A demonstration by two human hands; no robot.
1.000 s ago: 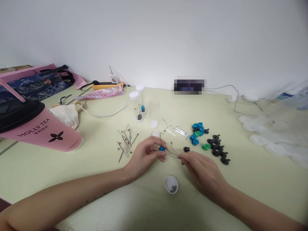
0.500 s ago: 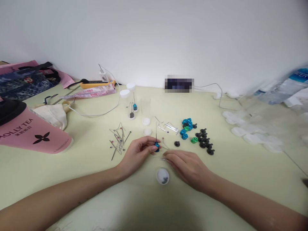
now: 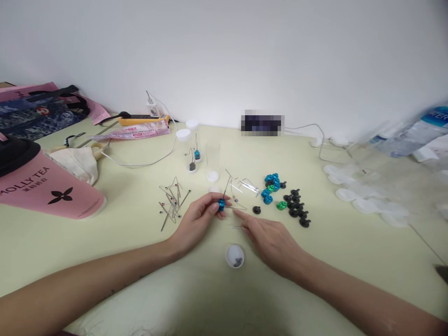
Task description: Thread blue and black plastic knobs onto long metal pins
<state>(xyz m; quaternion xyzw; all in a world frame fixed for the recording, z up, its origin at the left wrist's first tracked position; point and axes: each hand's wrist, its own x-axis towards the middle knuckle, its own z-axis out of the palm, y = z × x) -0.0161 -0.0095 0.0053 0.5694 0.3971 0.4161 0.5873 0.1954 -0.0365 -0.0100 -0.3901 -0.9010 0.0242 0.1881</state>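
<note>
My left hand pinches a small blue metal knob between thumb and fingers. A thin metal rod stands tilted out of the top of the knob. Close on the right, my right hand has its index finger stretched toward a thin wire beside the knob. Its other fingers are curled round a slim silver tool, whose tip sticks out to the left; most of it is hidden. Below the hands sits a small white cup with tiny grey screws inside.
Bent metal rods lie left of my hands. Blue knobs, a green knob and black knobbed pieces are grouped at right. Two rod-and-knob pieces stand behind. A pink cup leans in at left.
The blue knob has shifted slightly left and up in my left hand, and its rod now leans right. My right index finger has stretched out toward the knob.
</note>
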